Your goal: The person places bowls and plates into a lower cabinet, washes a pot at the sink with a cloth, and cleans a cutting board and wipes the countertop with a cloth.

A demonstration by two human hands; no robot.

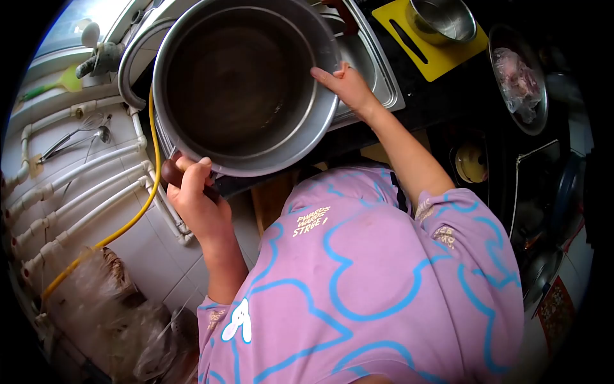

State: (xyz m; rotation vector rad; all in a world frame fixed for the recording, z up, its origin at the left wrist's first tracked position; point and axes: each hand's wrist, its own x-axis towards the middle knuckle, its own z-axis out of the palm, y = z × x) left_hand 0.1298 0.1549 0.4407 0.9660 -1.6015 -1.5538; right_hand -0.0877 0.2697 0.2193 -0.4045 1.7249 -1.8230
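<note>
A large, deep metal pot (304,137) is held over the edge of the sink (364,61), its open mouth facing me. The inside is dark, and I cannot tell whether there is liquid in it. My left hand (198,192) is wrapped around a brown handle (171,171) at the near left of the pot. On the right side, my right hand (348,89) grips the rim, thumb over the inner wall and fingers mostly hidden behind.
A yellow cutting board (422,61) bears a small metal pot (448,22). Farther right, a metal bowl (540,115) holds bagged meat (517,83). White pipes (83,168) and a yellow hose (150,192) run along the left wall, above plastic bags (128,326). A curved faucet (125,70) stands beside the pot.
</note>
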